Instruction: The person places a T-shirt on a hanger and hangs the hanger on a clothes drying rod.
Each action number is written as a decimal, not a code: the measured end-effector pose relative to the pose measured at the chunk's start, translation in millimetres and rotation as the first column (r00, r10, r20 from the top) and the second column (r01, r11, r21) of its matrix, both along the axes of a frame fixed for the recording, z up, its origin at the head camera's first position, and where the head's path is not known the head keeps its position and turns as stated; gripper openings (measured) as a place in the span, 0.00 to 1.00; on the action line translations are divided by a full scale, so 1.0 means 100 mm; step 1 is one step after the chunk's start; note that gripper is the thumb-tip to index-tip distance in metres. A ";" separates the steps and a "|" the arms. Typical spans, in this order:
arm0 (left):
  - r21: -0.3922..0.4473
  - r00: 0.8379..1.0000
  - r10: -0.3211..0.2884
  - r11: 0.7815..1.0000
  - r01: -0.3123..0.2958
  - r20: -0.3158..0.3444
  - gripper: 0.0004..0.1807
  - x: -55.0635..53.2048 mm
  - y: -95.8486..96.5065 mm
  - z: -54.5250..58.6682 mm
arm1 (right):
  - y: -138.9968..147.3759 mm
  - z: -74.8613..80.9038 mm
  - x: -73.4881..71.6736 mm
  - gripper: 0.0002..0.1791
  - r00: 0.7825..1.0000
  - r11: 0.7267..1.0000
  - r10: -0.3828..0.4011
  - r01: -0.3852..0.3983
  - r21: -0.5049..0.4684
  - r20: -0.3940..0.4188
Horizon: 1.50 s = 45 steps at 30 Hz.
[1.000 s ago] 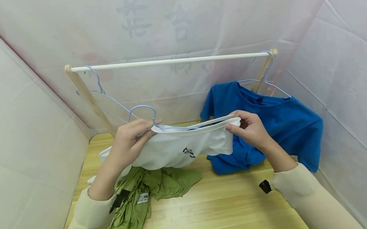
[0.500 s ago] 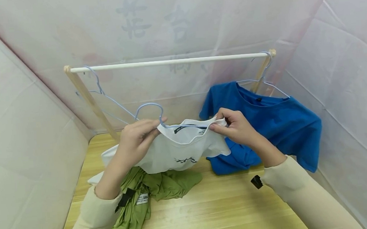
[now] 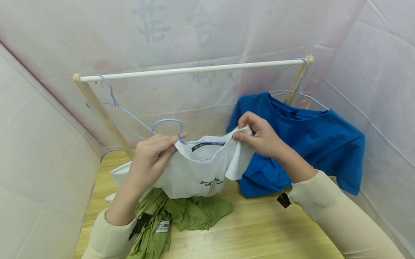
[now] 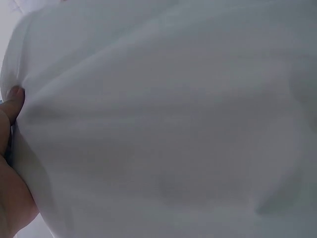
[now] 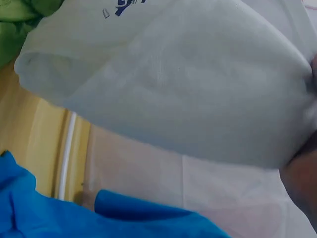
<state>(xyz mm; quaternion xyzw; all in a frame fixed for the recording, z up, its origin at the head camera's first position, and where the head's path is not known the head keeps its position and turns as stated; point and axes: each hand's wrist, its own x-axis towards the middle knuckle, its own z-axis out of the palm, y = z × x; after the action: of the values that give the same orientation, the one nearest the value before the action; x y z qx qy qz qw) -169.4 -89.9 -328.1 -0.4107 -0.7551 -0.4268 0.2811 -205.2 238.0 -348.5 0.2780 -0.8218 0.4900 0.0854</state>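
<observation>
Both hands hold up a white T-shirt with a small dark print on its chest. My left hand pinches the shirt's collar at the left, near the base of a light blue hanger. The hanger's hook stands out above the neckline, and much of its frame is hidden inside the shirt. With thumb and fingers, my right hand pinches the shirt's right shoulder by the collar. White fabric fills most of the left wrist view. In the right wrist view, the sleeve hangs from the right hand.
Behind stands a rack with a white rail. A blue T-shirt hangs on a hanger at its right end, and a bare blue hanger hangs at its left. A crumpled green garment lies on the wooden table.
My right hand has moved left and slightly up along the collar, bunching the shirt's right shoulder. The neckline has sagged open, showing the dark label inside. My left hand has shifted slightly right.
</observation>
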 end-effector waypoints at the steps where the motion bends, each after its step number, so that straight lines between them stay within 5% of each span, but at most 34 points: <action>1: 0.011 1.000 0.004 1.000 -0.004 -0.005 0.21 0.00 -0.02 0.00 | 0.02 -0.01 -0.01 0.09 0.999 0.999 -0.043 0.043 -0.003 -0.020; 5: 0.024 1.000 0.027 0.999 -0.027 -0.016 0.21 0.00 -0.09 0.01 | 0.11 -0.04 -0.01 0.05 0.984 0.987 -0.159 0.158 -0.015 -0.086; 11: -0.010 0.998 -0.047 0.999 0.048 0.034 0.21 -0.02 -0.24 -0.01 | 0.23 0.00 -0.03 0.03 0.983 0.987 -0.145 0.136 -0.089 -0.112; 18: -0.089 0.978 -0.177 0.978 0.187 0.106 0.16 -0.05 -0.23 -0.05 | 0.15 0.09 -0.05 0.06 0.996 0.986 -0.062 0.072 -0.147 0.069; 26: -0.062 0.994 -0.080 0.994 0.084 0.070 0.17 -0.03 -0.08 -0.08 | -0.15 0.11 -0.07 0.08 0.993 0.998 -0.015 0.023 -0.064 0.117; 30: -0.062 0.999 -0.027 0.998 0.029 0.033 0.12 -0.02 -0.04 -0.10 | -0.29 0.10 -0.07 0.06 0.989 0.998 0.067 -0.064 -0.025 0.134; 37: -0.051 0.996 -0.063 0.996 0.067 0.069 0.16 0.00 0.03 -0.12 | -0.56 0.09 -0.06 0.03 0.953 0.966 0.256 -0.257 -0.017 0.159; 41: -0.030 0.999 -0.012 0.999 0.013 0.048 0.16 0.01 0.04 -0.13 | -0.57 0.09 -0.04 0.06 0.972 0.974 0.211 -0.218 0.061 0.108; 45: 0.026 0.998 0.041 0.999 -0.042 0.053 0.15 0.00 -0.03 -0.13 | -0.39 0.05 0.03 0.10 0.987 0.969 0.130 -0.107 0.224 -0.092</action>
<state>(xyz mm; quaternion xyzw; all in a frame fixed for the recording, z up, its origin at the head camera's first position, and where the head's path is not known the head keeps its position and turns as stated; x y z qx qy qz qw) -169.6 -93.3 -340.9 -0.3796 -0.7649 -0.4416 0.2754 -202.6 199.2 -343.4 0.3600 -0.8468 0.3856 0.0685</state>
